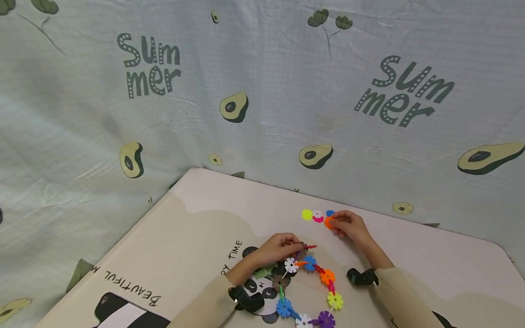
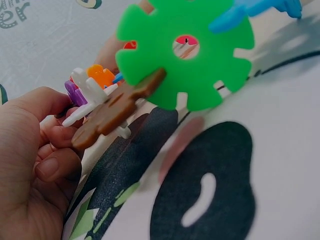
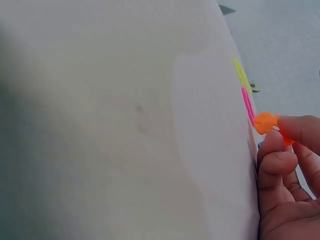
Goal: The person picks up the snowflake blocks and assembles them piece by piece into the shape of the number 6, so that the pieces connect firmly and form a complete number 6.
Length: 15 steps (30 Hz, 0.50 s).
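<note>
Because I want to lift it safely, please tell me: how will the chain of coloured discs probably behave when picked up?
The chain is likely light: its discs look like thin plastic. It may sag or twist where pieces meet: the brown disc seems only slotted into the green disc. Those joints could slip apart if pulled; no other fastener shows.

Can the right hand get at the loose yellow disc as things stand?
Probably yes: the yellow disc lies close by with nothing covering it, though the right hand pinches an orange disc that likely must be set down first.
</note>
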### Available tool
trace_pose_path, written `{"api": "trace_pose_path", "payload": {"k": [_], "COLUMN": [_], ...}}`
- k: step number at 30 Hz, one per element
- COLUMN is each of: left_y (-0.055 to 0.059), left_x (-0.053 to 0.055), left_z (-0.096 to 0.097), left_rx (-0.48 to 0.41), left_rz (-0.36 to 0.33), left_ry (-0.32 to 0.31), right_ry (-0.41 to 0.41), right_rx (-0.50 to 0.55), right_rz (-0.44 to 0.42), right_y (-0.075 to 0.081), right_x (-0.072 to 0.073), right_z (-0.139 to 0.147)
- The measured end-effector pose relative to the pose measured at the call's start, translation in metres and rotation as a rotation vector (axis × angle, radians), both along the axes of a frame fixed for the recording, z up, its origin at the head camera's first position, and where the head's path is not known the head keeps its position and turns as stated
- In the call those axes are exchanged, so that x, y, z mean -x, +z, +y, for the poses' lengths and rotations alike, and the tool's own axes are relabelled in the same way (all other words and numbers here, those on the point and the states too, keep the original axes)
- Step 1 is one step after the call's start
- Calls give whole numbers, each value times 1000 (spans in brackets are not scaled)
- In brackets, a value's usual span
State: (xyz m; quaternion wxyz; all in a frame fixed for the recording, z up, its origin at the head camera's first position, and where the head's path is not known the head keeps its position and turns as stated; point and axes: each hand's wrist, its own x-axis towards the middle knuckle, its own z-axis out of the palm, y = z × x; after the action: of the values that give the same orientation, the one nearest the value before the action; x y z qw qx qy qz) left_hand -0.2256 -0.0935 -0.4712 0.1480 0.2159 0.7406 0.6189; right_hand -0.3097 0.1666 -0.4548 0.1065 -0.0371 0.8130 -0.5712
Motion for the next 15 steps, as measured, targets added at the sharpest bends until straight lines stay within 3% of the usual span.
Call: {"api": "trace_pose_path", "payload": {"k": [15], "left_y": [-2], "left_x": [1], "left_z": [0], "left_rx": [3], "left_rz": [-6], "left_ry": [6], "right_ry": [62], "right_rx": [30], "right_rz": [-34], "right_y": [1], "right_x": [-26], "right_z": [3]}}
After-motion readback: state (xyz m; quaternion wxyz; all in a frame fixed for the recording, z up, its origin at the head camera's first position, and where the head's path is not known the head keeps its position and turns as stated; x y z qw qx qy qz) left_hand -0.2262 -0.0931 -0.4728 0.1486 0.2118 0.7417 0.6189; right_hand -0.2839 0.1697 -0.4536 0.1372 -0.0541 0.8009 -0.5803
